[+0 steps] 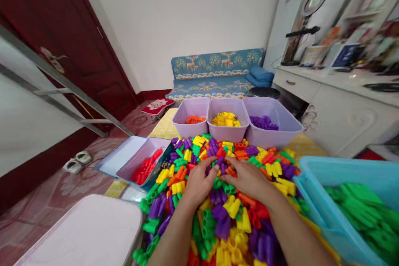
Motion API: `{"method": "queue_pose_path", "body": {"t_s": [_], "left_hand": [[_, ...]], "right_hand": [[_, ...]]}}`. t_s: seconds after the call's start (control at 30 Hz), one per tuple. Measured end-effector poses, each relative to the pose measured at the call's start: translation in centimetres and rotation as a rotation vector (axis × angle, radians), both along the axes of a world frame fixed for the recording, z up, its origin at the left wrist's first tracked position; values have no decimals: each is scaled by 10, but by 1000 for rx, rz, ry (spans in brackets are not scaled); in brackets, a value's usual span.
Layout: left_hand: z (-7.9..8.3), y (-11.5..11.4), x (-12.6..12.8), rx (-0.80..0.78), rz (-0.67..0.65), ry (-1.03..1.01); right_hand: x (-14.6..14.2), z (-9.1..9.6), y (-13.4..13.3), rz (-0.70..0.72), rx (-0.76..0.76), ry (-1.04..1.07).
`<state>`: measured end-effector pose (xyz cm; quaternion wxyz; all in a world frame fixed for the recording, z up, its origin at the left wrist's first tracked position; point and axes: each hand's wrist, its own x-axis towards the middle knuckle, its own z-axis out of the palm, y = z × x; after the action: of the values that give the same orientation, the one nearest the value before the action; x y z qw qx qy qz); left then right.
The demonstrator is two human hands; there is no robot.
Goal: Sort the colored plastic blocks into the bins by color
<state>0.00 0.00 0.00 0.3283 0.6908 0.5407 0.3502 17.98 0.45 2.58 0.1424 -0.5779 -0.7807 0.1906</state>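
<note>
A large heap of plastic tube-shaped toy building pieces (222,220) in green, purple, yellow, orange and red spreads before me. My left hand (199,181) rests on the middle of the heap, its thumb and forefinger apart. Just to its right, my right hand (251,178) reaches in from the other side, fingers spread and touching the pieces. A purple piece (220,161) lies between the two hands. Near the right thumb and forefinger is an orange piece (230,171). Some fingertips are hidden among the pieces, and neither hand visibly grips one.
Behind the heap stand lilac bins with orange pieces (195,119), yellow pieces (226,119) and purple pieces (263,122). Red pieces (146,168) fill a bin at left; green pieces (364,212) fill a blue tub (324,220) at right. A pale lid (84,232) sits front left.
</note>
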Motion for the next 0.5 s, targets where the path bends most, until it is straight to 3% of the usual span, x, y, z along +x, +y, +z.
{"method": "queue_pose_path", "body": {"t_s": [0.2, 0.37, 0.5], "left_hand": [[1, 2, 2, 159, -104, -152], [-1, 5, 5, 122, -104, -354], [-2, 7, 6, 128, -69, -375]], "right_hand": [[-11, -13, 6, -9, 9, 307], [-11, -10, 7, 11, 20, 500], [-10, -6, 7, 19, 36, 545]]}}
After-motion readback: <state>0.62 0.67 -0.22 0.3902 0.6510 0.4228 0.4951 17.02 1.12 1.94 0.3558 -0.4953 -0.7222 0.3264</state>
